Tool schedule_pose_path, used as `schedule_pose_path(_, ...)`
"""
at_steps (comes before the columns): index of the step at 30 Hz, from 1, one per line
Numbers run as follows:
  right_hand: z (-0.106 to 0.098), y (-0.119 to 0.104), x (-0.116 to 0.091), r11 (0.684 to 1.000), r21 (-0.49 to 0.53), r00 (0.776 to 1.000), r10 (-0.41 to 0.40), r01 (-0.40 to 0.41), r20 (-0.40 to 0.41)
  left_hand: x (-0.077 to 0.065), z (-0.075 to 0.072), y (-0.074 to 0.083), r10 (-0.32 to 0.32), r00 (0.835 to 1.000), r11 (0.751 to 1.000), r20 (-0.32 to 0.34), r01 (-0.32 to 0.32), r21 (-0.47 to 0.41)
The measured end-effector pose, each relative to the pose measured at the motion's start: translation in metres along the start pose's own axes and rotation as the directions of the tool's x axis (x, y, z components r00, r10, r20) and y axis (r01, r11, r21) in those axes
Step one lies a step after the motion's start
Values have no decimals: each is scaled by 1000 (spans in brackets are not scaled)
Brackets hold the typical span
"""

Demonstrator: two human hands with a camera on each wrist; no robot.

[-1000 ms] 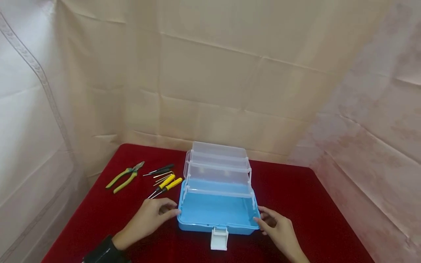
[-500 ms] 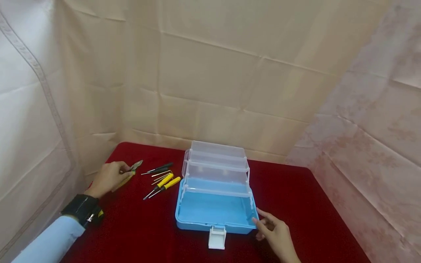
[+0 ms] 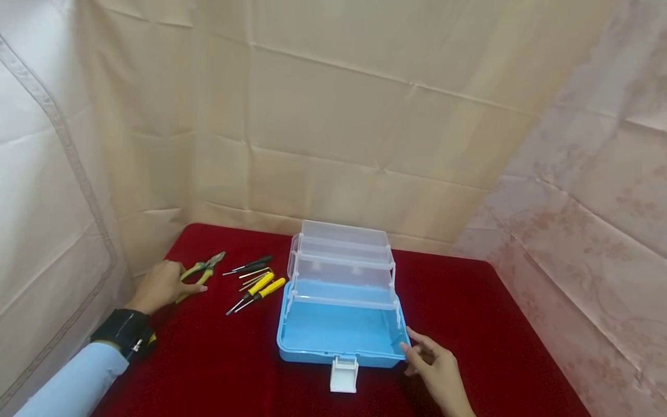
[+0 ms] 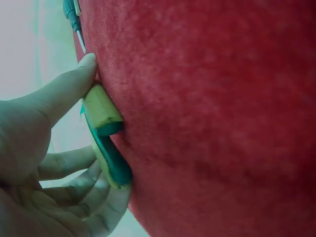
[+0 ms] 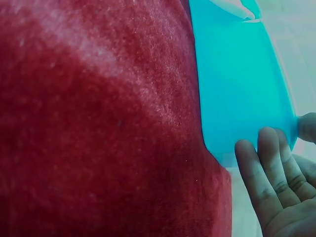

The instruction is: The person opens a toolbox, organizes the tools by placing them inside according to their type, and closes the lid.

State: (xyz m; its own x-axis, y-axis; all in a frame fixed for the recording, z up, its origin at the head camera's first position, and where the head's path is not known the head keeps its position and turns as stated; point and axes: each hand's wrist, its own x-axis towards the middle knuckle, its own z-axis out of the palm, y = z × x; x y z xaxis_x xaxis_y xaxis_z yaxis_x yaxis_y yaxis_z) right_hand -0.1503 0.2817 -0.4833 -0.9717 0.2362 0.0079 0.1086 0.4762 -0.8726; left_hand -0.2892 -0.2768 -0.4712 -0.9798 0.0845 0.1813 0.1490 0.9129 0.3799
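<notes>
Red cloth (image 3: pixel 469 324): one toolbox (image 3: pixel 341 333), one pliers (image 3: pixel 200 272).

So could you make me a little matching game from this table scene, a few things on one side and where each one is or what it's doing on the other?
Things:
1. pliers
2. yellow-handled screwdrivers
3. blue toolbox
4. right hand

Places or states:
A. open, its clear trays folded back
B. lying untouched between the pliers and the box
C. touching the box's near right corner
D. gripped by the left hand

Pairs: 1-D, 2-B, 3-A, 4-C
</notes>
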Motion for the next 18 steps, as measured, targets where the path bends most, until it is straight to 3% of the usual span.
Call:
schedule_pose_path(11,4,-3,4,996,-29,996,-83,83,12,-5,-12,1,-10,991,999,131,3,47)
schedule_pose_path(18,5,0,0,997,-46,998,-67,67,18,-11,-9,2,39,993,992,108,-51,114)
